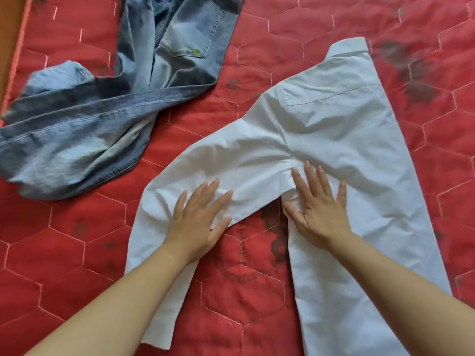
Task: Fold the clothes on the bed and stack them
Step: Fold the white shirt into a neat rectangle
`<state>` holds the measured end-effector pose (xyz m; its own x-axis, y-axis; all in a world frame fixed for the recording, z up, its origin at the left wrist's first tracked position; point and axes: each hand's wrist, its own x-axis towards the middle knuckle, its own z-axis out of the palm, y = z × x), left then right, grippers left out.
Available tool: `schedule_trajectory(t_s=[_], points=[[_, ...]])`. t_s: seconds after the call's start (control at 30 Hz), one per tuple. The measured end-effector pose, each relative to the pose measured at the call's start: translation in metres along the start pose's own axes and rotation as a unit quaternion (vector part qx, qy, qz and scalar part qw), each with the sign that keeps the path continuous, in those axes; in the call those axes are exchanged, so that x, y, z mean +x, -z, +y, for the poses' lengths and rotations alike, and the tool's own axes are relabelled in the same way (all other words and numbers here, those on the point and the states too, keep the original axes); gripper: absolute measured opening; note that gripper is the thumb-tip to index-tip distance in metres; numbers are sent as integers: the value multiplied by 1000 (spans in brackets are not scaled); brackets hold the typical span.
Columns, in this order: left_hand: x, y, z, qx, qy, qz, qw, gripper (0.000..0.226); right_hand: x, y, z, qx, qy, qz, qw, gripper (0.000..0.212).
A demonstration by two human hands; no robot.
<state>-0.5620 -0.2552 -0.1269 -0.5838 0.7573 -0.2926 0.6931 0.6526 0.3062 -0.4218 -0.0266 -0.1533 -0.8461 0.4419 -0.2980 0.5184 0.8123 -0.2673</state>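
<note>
On the red quilted bed cover (257, 291), white trousers (334, 129) lie spread, legs apart. Left hand (198, 222) presses flat on one leg, fingers splayed; right hand (318, 209) presses flat by the crotch, fingers apart. Blue jeans (108, 98) lie crumpled upper left, apparently unfolded.

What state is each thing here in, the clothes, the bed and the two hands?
White trousers: laid out flat, legs spread apart, not yet folded.
Jeans: crumpled and twisted, unfolded, lying apart from the trousers.
Left hand: open, flat on one trouser leg.
Right hand: open, flat where the trouser legs meet.
Bedcover: red, quilted, spread under both garments.
</note>
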Motion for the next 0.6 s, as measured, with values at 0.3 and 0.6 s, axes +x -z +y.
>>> schedule_trajectory(t_s=[0.3,0.6], points=[[-39,16,-46,-147,373,147,904,60,-45,-2,-59,155,5,114,981,57],[-75,32,-47,-196,327,159,911,22,-103,-13,-42,143,-90,91,981,61]])
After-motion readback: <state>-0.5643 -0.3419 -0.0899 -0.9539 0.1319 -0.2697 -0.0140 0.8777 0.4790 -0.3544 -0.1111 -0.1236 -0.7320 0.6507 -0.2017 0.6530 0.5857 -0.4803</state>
